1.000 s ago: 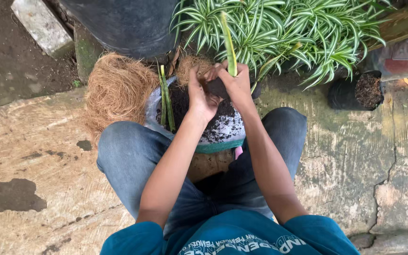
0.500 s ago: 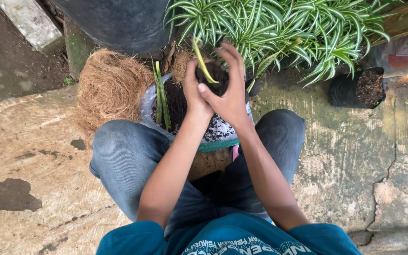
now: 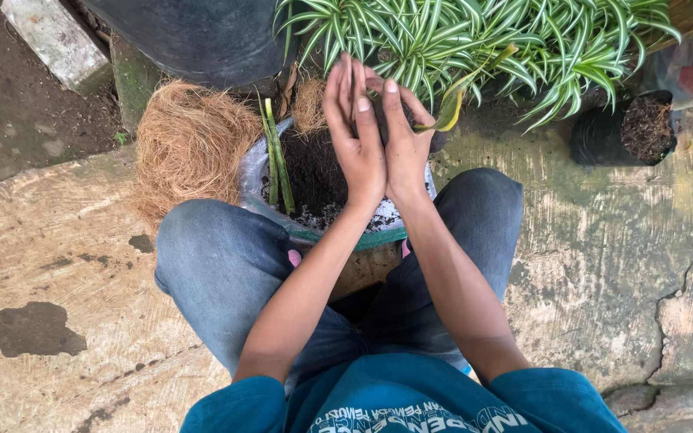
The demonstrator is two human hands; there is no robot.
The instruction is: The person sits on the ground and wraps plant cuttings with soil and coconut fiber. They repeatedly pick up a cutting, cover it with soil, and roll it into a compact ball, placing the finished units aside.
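Dark, crumbly soil (image 3: 314, 172) fills a pale, soft-sided planting bag (image 3: 252, 172) just above the middle of the frame, wedged between the knees of a person in blue jeans who sits on cracked, stained concrete (image 3: 66, 248). Both hands hover over the soil, side by side and touching along their inner edges, fingers straight and pointing toward the top of the frame. The left hand (image 3: 354, 132) is flat and closed up, fingers together, holding nothing that can be seen. The right hand (image 3: 405, 140) lies against it, and a yellow-green leaf (image 3: 451, 108) juts out from its far side toward the upper right; whether the fingers pinch the leaf's base or only rest beside it cannot be told. Two narrow green shoots (image 3: 276, 160) stand upright in the soil at the left side of the bag, a little apart from the left hand. A mound of tan coconut fibre (image 3: 190, 144) lies touching the bag on its left. Behind the hands, along the top edge, spreads a striped green-and-white spider plant (image 3: 523, 44), with a large dark pot (image 3: 194, 36) at upper left. A small black nursery bag of soil (image 3: 623, 128) sits at the upper right, well apart from the hands.
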